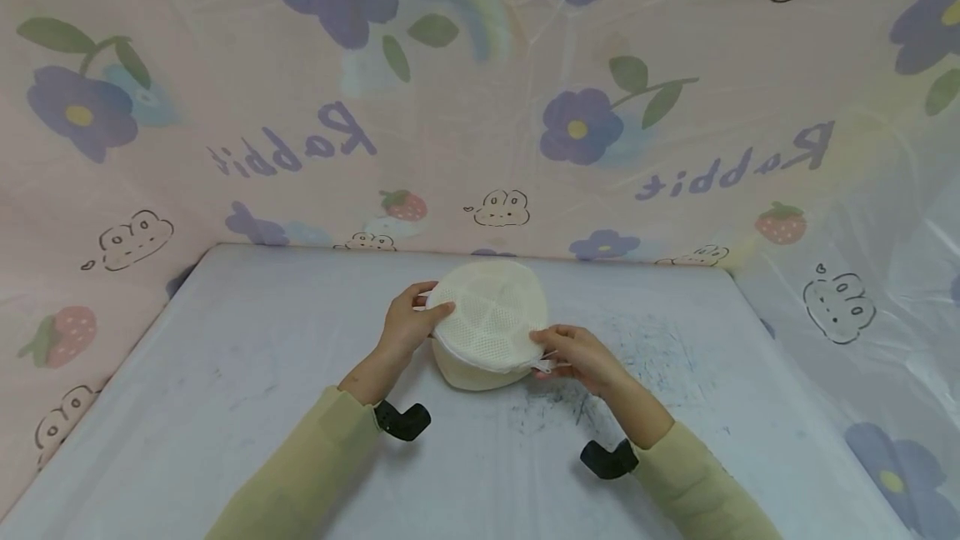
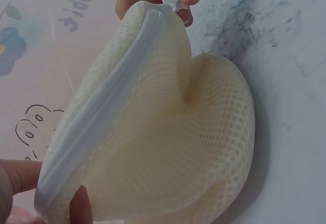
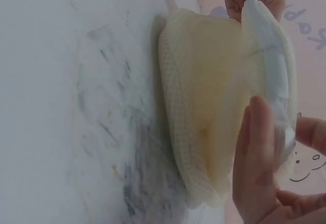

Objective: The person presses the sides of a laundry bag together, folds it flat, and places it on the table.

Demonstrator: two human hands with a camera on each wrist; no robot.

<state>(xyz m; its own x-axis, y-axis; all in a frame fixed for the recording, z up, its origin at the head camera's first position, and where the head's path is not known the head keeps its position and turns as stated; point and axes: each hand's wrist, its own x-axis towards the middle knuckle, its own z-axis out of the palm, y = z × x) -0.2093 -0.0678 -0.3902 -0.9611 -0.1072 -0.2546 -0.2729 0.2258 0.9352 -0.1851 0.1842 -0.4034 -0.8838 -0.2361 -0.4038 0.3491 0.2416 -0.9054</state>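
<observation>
A round cream mesh laundry bag (image 1: 491,315) stands on the white tabletop, its flat top facing up and toward me. At the bag's left edge my left hand (image 1: 405,325) pinches the rim, thumb on top and fingers beneath. Opposite it, my right hand (image 1: 583,358) grips the rim at the right front, beside the white zipper pull (image 2: 175,1). A pale zipper band (image 2: 94,124) runs along the rim between both hands in the left wrist view. Below that band the mesh side (image 2: 224,127) sags inward in a deep fold.
Dark scuff marks (image 1: 645,357) streak the white table (image 1: 300,340) right of the bag. A printed curtain (image 1: 480,132) with flowers and rabbits hangs behind and along both sides. Black wrist mounts (image 1: 403,421) protrude from both sleeves.
</observation>
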